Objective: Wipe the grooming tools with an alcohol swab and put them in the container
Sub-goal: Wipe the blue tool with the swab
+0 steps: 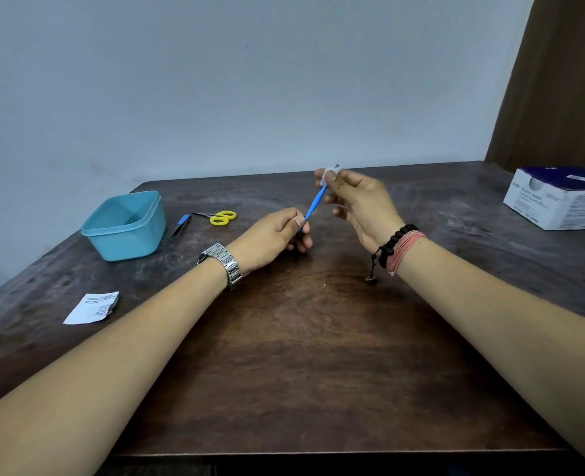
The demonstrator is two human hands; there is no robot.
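My left hand pinches the lower end of a thin blue-handled tool, which slants up to the right above the table. Around the tool's upper tip, my right hand presses a small white alcohol swab; the tip's dark end barely pokes out past the swab. A teal plastic container sits open and looks empty at the left. Beside it lie blue-handled tweezers and small yellow-handled scissors.
A torn white swab wrapper lies near the table's left edge. A white and blue box of swabs stands at the far right. The dark wooden table meets a pale wall behind; a brown curtain hangs at the right.
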